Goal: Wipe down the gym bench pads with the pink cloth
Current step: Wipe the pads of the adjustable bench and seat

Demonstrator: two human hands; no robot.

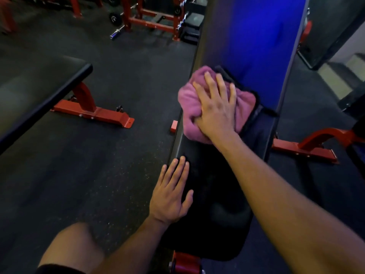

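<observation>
Head view, looking down along a black gym bench w/ a red steel frame. The right hand lies flat on a bunched pink cloth, fingers straight and fanned apart, palm pressing the cloth onto the bench where the seat pad meets the raised back pad (the back pad glows blue under the room light). The cloth sits at that junction, toward the bench's left edge, covering the gap between the pads. The left hand rests flat on the near-left edge of the seat pad, fingers straight and close together, thumb out to the side, holding nothing. The cloth looks soft, light and floppy, so it likely bunches and slides under a push; a broad flat palm on its middle, as here, seems the best hold, or fingers gathered over a fold. The pads look smooth, firm vinyl, so the cloth should glide w/ little drag. Around: dark rubber floor, a second bench at left, a red rack w/ barbells far back.
</observation>
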